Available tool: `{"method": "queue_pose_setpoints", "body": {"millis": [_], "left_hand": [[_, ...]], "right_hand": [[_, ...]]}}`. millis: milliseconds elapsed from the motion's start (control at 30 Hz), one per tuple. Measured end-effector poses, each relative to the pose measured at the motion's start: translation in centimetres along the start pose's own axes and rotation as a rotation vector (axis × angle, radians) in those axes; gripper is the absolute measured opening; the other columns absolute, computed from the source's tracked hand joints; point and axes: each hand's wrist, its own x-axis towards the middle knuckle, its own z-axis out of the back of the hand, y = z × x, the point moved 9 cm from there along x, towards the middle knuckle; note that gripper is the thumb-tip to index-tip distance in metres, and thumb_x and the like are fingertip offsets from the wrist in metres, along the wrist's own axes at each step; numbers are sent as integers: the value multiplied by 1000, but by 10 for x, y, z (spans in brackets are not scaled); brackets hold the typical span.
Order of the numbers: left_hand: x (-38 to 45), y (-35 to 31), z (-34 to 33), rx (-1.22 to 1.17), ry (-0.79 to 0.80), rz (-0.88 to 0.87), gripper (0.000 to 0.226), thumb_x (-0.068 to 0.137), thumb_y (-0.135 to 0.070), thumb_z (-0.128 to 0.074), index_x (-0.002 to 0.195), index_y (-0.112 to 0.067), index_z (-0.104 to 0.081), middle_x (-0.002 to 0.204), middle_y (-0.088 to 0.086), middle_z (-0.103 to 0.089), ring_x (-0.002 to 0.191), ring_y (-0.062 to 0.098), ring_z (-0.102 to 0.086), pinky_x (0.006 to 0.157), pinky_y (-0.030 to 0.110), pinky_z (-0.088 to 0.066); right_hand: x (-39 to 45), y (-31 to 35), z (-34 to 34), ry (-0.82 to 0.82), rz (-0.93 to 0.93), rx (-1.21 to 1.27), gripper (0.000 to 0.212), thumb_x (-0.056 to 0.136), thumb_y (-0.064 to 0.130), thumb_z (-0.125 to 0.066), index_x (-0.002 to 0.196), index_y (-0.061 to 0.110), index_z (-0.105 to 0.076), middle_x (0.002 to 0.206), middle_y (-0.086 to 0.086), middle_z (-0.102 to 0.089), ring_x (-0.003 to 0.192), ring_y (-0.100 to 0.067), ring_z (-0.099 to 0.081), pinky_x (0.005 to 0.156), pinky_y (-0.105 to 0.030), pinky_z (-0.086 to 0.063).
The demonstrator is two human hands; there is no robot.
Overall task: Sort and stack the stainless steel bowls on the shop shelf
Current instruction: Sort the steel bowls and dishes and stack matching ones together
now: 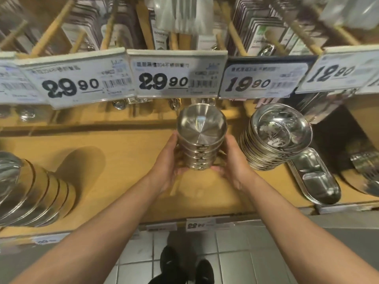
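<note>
Across the wooden shelf (114, 177), at nine o'clock, leans a stack of large steel bowls (24, 191), its count unclear. At two o'clock sits a stack of wide-rimmed bowls (276, 138), too many to count, with divided steel trays (315, 177) just beside it. At centre stands a stack of small bowls (202, 138), about five, all empty. Left hand (170, 160) and right hand (231, 160) clasp its sides, fingers curled around it, forearms extended.
</note>
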Motion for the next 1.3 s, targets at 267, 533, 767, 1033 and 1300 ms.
{"method": "queue_pose_setpoints", "body": {"millis": [267,533,767,1033,1300], "left_hand": [[-6,-1,6,-25,-49,-9,46,96,-67,-42,128,-40,-61,111,-13,-70,106,15,-70,89,44,-60],[-16,-7,12,-13,-79,-8,59,95,-68,-41,140,-32,-54,135,-5,-59,116,16,-60,90,46,-57],[-35,-3,29,-93,-131,36,69,98,-64,-39,156,-28,-33,162,7,-29,146,30,-34,103,50,-50],[-149,50,95,-135,-265,53,48,93,-56,-51,120,-20,-68,120,7,-73,108,25,-70,78,37,-59],[-269,38,214,-188,-649,-28,33,103,-30,-48,111,-5,-68,102,15,-73,91,25,-68,75,38,-59]], "right_hand": [[-1,1,-8,34,-50,45,23,100,65,-35,103,60,-58,112,31,-57,122,-10,-54,100,-51,-51],[-10,4,-25,90,-72,84,24,103,62,-33,107,53,-55,114,23,-57,113,-6,-54,92,-43,-49],[-25,-8,-15,38,-94,181,27,106,52,-30,110,41,-55,130,11,-53,131,-13,-41,111,-54,-38],[-97,-69,-24,83,-252,29,44,105,48,-39,126,15,-57,133,-12,-56,117,-23,-56,84,-41,-55],[-140,-33,-113,388,-134,-87,46,103,51,-42,132,17,-55,132,-7,-58,122,-21,-55,87,-37,-55]]}}
